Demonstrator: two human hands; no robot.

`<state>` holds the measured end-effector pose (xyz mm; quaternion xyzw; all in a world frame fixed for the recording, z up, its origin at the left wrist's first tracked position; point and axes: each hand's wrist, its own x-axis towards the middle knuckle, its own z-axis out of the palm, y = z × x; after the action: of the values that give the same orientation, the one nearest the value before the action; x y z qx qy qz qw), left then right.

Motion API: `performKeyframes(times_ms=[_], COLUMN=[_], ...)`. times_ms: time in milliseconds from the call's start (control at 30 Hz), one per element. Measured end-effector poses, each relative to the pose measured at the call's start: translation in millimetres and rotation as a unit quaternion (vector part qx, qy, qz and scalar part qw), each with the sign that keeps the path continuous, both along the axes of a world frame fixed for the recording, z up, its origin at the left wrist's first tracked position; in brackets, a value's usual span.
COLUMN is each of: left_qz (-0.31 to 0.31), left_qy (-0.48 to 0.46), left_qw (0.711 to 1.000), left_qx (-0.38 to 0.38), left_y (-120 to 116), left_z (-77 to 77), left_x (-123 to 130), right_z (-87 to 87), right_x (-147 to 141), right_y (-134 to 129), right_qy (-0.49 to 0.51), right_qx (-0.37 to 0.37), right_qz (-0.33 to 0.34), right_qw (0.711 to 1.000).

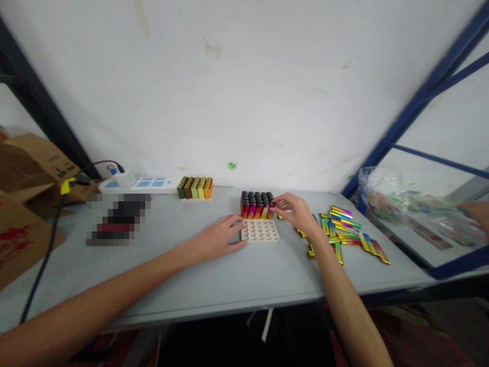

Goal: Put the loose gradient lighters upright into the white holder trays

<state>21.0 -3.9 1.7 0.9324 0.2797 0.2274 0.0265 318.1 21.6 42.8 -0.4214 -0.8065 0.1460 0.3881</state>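
Dark-topped lighters (256, 204) with red, pink and orange bodies stand upright in a tight block near the wall. Right in front of them lies a white tray (260, 231) with rows of round holes. My left hand (219, 237) spans the tray's left end, fingers at its back corner and thumb at its front corner. At the block's front right corner, my right hand (292, 208) pinches a lighter (272, 208) between thumb and fingertips. Shiny multicoloured metallic cases (336, 232) with gold ends lie loosely piled right of my right hand.
A second block of green, brown and yellow cases (194, 187) stands at the back left. Behind it runs a power strip (153, 183). Cardboard boxes (38, 163) and a black cable (53, 239) are at left. Blue shelf posts (401, 117) and plastic bags (385, 199) are at right.
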Motion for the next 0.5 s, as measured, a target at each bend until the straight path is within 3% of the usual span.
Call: performKeyframes(times_ms=[500], left_qz=[0.001], left_qy=[-0.006], left_qw=[1.000], left_qx=[0.006], left_y=[1.2], left_z=[-1.1], left_x=[-0.9], right_z=[5.2], right_x=[-1.5], right_y=[-3.5], right_qy=[-0.034], right_qx=[0.000], right_qz=[-0.048], right_qw=[0.998])
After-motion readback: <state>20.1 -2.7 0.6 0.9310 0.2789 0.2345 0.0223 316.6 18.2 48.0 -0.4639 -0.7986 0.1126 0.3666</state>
